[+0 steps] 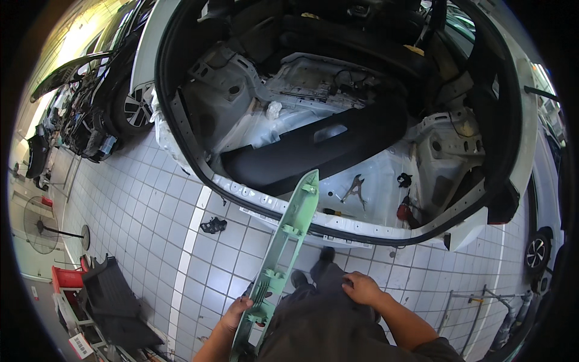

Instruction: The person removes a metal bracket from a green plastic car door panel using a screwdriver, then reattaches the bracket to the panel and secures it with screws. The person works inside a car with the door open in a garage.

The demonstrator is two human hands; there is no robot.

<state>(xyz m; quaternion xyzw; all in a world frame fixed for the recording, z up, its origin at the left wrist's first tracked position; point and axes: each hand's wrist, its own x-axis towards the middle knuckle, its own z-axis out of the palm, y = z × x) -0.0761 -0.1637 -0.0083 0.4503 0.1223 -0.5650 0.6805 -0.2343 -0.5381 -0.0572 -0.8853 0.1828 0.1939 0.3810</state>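
Observation:
My left hand (238,311) grips the lower part of a long pale green plastic trim strip (283,248), its fingers wrapped over one edge. Ribs and clip mounts show along the strip. It slants up and right, its narrow far end overlapping the rear sill (265,199) of a white car in the view. My right hand (362,288) is beside my dark trousers with its fingers curled in; whatever it may hold is hidden. In the stripped boot lie a long black panel (362,136) and a pair of pliers (354,190).
A red and black item (404,211) lies at the boot's right side. On the tiled floor is a small black part (213,225). A dark panel (114,295) leans at lower left, below a fan (42,226). A metal stand (482,301) is at right.

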